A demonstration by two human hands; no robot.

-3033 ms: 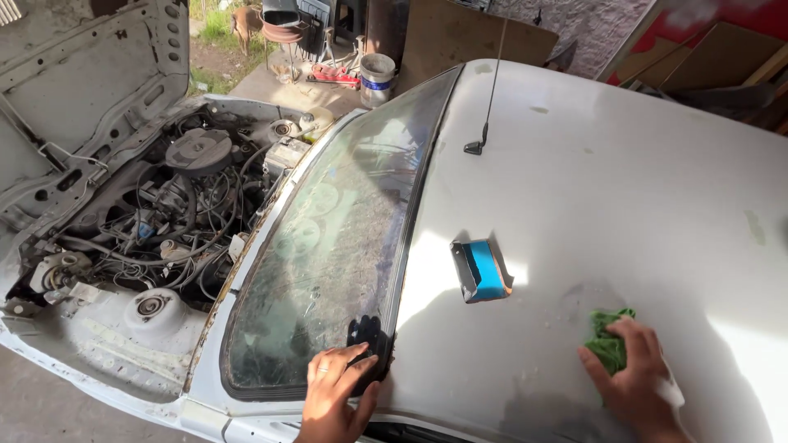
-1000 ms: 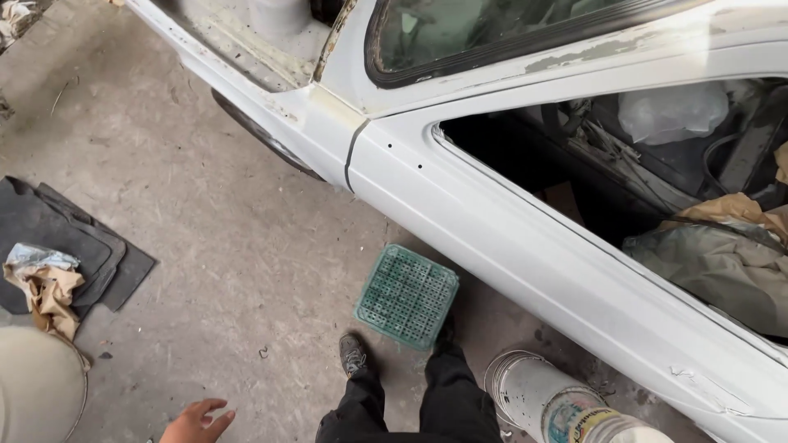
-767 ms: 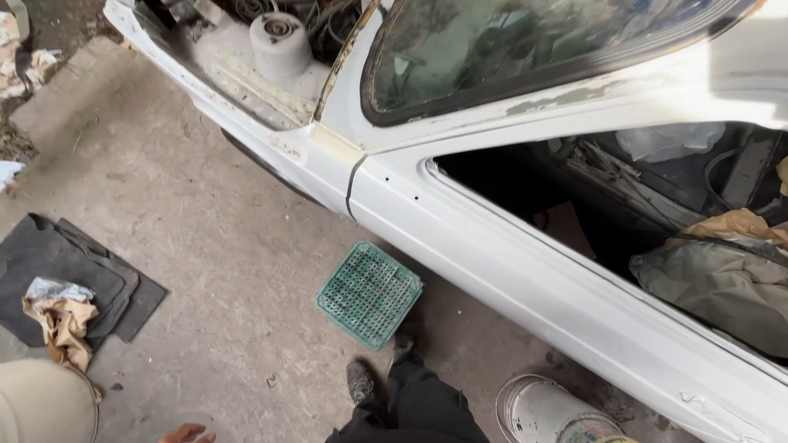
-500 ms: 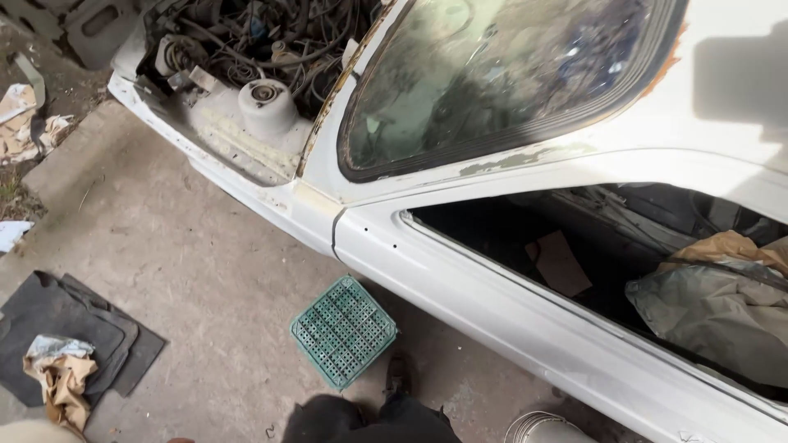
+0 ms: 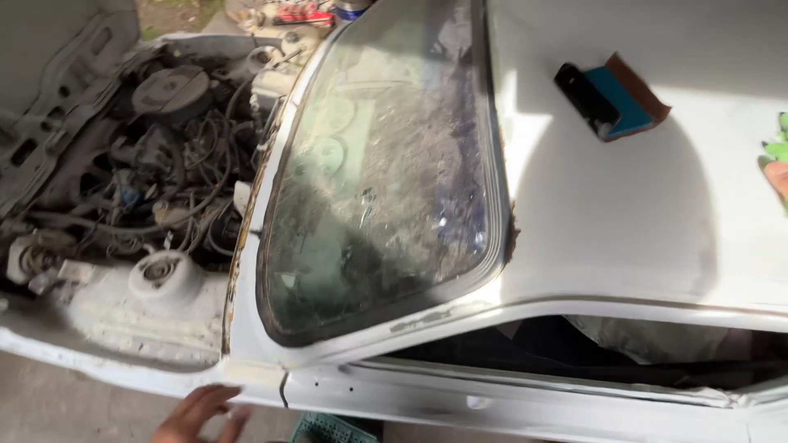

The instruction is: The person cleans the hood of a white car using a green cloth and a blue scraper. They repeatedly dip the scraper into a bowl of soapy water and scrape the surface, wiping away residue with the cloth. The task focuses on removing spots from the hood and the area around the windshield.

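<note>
Head-camera view over a stripped white car (image 5: 624, 213): the person's left hand (image 5: 201, 413) reaches in at the near edge, fingers spread and palm empty, just below the front pillar and not quite touching the bare white bodywork; the right hand (image 5: 778, 176) shows only as a sliver at the far-right edge, resting on the roof against a scrap of green pad (image 5: 777, 148), and whether it grips that pad cannot be told; a sanding block (image 5: 611, 100) with a black grip, blue body and brown abrasive sheet lies on the roof at the far right, well apart from both hands; the dusty windscreen (image 5: 386, 172) fills the middle, its black rubber seal rusted along the edges; to the left the open engine bay (image 5: 148, 172) shows hoses, wiring and a round air-filter housing (image 5: 171, 84); a green plastic crate (image 5: 332, 428) sits on the ground beside the left hand; the open side window (image 5: 591, 353) shows cloth heaped in the cabin.
</note>
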